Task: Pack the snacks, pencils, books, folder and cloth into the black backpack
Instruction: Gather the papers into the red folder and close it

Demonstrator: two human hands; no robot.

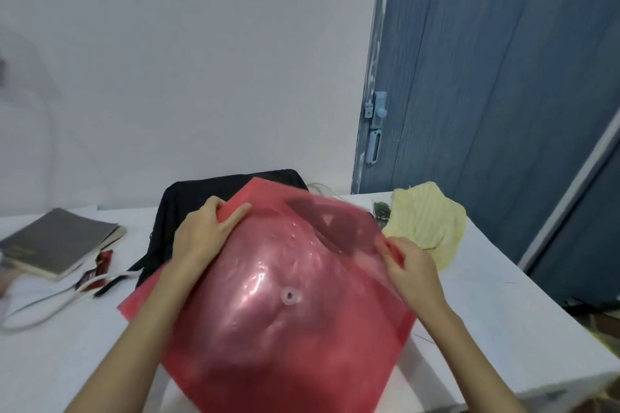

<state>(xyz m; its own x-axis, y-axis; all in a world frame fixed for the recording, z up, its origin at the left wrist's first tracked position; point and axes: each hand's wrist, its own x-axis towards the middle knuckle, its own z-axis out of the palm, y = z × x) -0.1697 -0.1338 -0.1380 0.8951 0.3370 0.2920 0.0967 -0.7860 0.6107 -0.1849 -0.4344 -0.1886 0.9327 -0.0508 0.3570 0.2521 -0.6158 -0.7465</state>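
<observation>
A translucent red plastic folder (278, 305) with a snap button is held up over the table in both hands. My left hand (204, 231) grips its upper left edge. My right hand (407, 266) pinches its right edge. Behind the folder lies the black backpack (191, 201), mostly hidden by it. Two grey books (58, 240) are stacked at the left. A red snack packet (97, 270) and a dark pencil or pen (109, 285) lie beside them. A pale yellow cloth (427, 221) lies crumpled at the right, with a small dark-green packet (381, 209) next to it.
The white table (486, 312) ends close on the right, next to a blue door (503, 77). A white cord or strap (37, 310) loops across the left of the table. A white wall stands behind.
</observation>
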